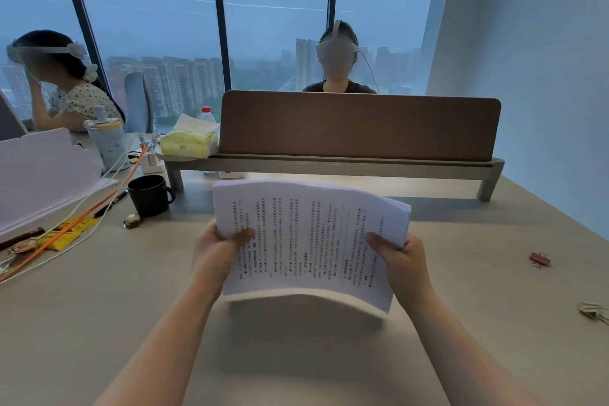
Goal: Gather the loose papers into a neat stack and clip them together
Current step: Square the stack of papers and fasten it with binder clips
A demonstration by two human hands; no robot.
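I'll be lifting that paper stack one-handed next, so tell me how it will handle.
Probably floppy: the paper stack already bows between the left hand and right hand. Likely fairly heavy, being thick. Unclipped sheets may slide apart.

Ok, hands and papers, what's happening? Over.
Left hand and right hand grip paper stack, lifted off desk. Red binder clip lies unused, right. Nothing blocking.

- The papers (309, 241) carry columns of dense black print, turned sideways and too blurred to read.
- The tissue pack (189, 142) bears a small green mark, perhaps a logo, illegible.
- The yellow packets (71, 231) show no legible print.
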